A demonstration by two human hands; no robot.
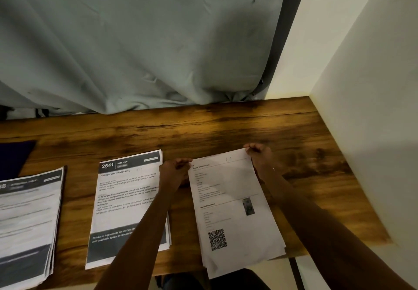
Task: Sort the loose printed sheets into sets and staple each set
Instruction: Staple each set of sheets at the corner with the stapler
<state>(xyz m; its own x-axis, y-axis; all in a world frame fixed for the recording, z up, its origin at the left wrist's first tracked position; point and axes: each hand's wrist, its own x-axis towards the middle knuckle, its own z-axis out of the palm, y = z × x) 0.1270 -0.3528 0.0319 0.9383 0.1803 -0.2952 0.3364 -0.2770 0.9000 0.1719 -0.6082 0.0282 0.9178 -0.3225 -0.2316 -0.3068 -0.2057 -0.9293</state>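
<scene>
Head camera, looking down on a wooden table with dark, streaked grain: a person squares up a set of white sheets at the right side of the desk, the left hand pinching its far left corner with curled fingers and the right hand gripping its far right corner the same way. The set lies flat and slightly skewed, its near end hanging over the table's front edge; the top page carries small grey text, a small photo and a square QR code. Just to its left, partly crossed by the left forearm, rests a middle stack headed "2641 KITCHEN" and "Refrigerator Restocking", with dark bands at top and bottom and fanned lower edges. Well apart at the far left lies a thicker left stack of similar banded pages, its edges loosely stepped. A dark blue flat shape sits behind it. Creased grey-green curtain cloth hangs to the table's back edge, and a smooth pale wall borders the right side.
</scene>
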